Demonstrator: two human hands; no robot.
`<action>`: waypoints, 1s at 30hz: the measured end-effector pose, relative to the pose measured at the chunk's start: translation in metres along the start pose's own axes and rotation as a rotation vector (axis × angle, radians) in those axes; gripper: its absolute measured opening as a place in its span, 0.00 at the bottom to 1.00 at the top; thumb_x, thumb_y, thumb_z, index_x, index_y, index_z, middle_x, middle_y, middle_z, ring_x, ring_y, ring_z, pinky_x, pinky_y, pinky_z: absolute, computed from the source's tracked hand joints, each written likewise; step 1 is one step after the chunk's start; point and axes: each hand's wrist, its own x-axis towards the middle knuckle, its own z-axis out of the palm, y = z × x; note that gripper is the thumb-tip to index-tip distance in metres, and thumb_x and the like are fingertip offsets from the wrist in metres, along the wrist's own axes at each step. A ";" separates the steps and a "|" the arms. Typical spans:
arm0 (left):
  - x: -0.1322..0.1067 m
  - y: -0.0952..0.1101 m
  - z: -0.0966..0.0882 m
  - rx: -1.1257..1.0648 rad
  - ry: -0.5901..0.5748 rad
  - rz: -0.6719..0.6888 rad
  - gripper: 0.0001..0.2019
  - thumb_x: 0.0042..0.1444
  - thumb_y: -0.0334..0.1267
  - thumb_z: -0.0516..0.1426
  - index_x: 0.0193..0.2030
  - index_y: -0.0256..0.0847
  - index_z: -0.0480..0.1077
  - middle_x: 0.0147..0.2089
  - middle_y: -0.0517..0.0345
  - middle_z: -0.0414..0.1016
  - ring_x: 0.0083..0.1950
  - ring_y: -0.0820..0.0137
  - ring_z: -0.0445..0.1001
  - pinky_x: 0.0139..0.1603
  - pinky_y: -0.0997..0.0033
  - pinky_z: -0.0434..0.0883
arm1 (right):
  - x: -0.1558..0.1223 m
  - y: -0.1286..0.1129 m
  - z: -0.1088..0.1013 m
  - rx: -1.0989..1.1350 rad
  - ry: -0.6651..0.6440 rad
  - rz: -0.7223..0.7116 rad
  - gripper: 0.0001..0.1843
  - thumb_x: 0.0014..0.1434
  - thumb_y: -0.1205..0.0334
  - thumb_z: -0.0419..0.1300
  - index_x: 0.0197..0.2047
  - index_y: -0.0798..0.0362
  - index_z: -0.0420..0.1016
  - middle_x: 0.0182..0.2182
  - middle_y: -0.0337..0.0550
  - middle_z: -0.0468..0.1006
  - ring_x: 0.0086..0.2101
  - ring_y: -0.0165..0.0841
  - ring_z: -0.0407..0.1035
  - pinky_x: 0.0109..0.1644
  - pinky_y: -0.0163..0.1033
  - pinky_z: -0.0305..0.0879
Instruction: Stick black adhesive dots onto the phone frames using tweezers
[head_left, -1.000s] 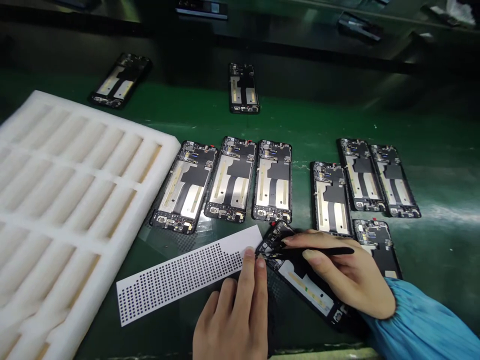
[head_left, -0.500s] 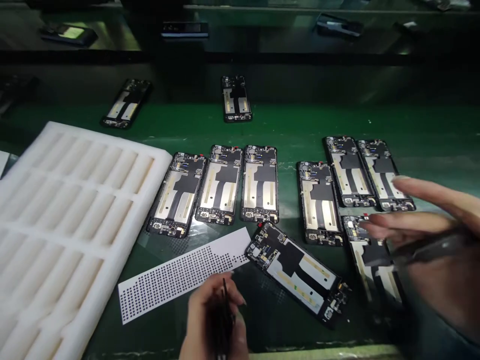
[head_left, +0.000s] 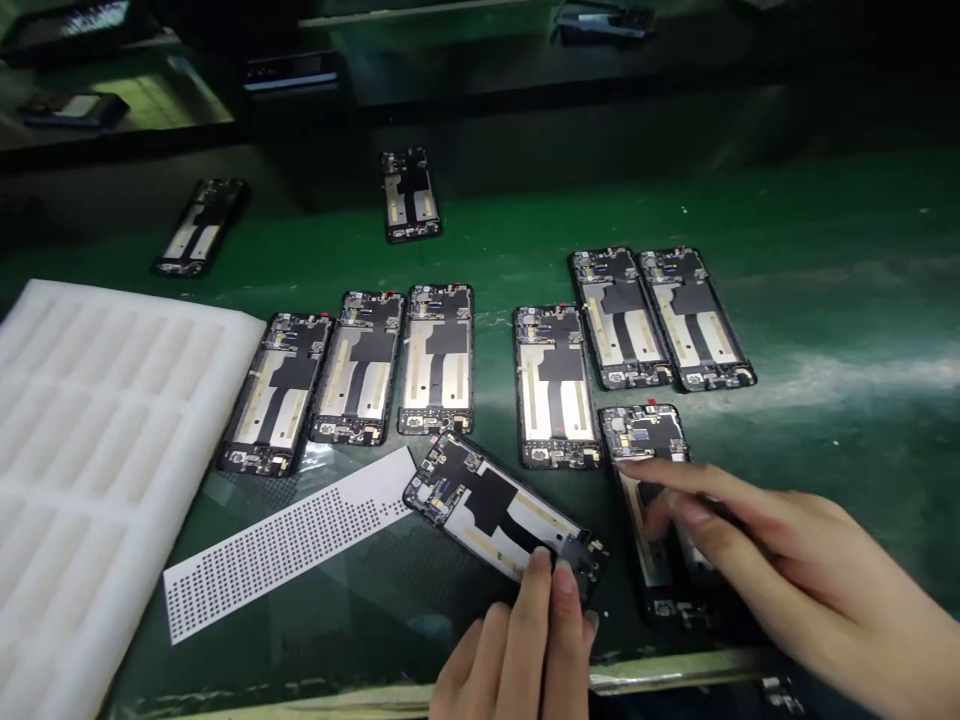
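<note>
Head: left fingers (head_left: 538, 592) extended onto angled frame (head_left: 487, 500) (right fingers (head_left: 675, 478): neighbour (head_left: 645, 435)).

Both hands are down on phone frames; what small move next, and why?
Probably close the right hand on the open black phone frame its fingers lie across; the left hand rests fingertips on the slanted frame at its near end.

ten phone frames (head_left: 437, 358), one tray (head_left: 90, 420), one strip (head_left: 285, 545)

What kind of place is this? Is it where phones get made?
Most likely a phone assembly or repair workbench. Many opened phones lie in rows on a green mat, beside a slotted white foam tray and a dotted sheet.
</note>
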 end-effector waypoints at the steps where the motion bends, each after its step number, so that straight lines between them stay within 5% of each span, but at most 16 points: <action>1: -0.003 0.004 0.005 -0.012 0.003 0.006 0.09 0.65 0.33 0.61 0.50 0.34 0.77 0.46 0.52 0.85 0.27 0.71 0.80 0.25 0.70 0.75 | -0.001 0.002 0.001 -0.016 -0.027 0.000 0.16 0.73 0.59 0.51 0.58 0.43 0.74 0.28 0.33 0.82 0.23 0.29 0.77 0.24 0.30 0.73; 7: -0.014 0.017 0.025 -0.018 0.022 0.030 0.10 0.63 0.30 0.62 0.51 0.31 0.77 0.49 0.47 0.84 0.31 0.70 0.81 0.30 0.68 0.75 | 0.001 0.005 0.014 -0.138 -0.203 -0.047 0.18 0.69 0.67 0.48 0.54 0.56 0.75 0.30 0.44 0.85 0.18 0.31 0.73 0.14 0.34 0.58; 12: -0.012 0.015 0.029 -0.024 0.043 0.018 0.13 0.59 0.26 0.65 0.51 0.30 0.77 0.48 0.46 0.84 0.31 0.71 0.80 0.31 0.70 0.75 | 0.004 0.000 0.019 -0.083 -0.328 0.010 0.13 0.69 0.67 0.48 0.42 0.49 0.74 0.27 0.38 0.80 0.26 0.34 0.77 0.26 0.35 0.68; 21: -0.012 0.017 0.025 -0.037 -0.063 -0.025 0.13 0.66 0.30 0.58 0.54 0.32 0.77 0.55 0.43 0.82 0.44 0.63 0.84 0.33 0.70 0.79 | 0.005 0.003 0.022 -0.088 -0.319 -0.033 0.12 0.67 0.68 0.51 0.39 0.50 0.77 0.30 0.42 0.83 0.28 0.36 0.79 0.31 0.36 0.69; 30: -0.008 0.011 0.007 0.021 -0.188 -0.079 0.18 0.61 0.24 0.55 0.53 0.42 0.79 0.63 0.40 0.75 0.25 0.70 0.79 0.18 0.72 0.74 | 0.008 -0.003 0.020 -0.155 -0.431 -0.069 0.12 0.70 0.66 0.52 0.42 0.50 0.78 0.27 0.41 0.81 0.27 0.37 0.77 0.29 0.38 0.65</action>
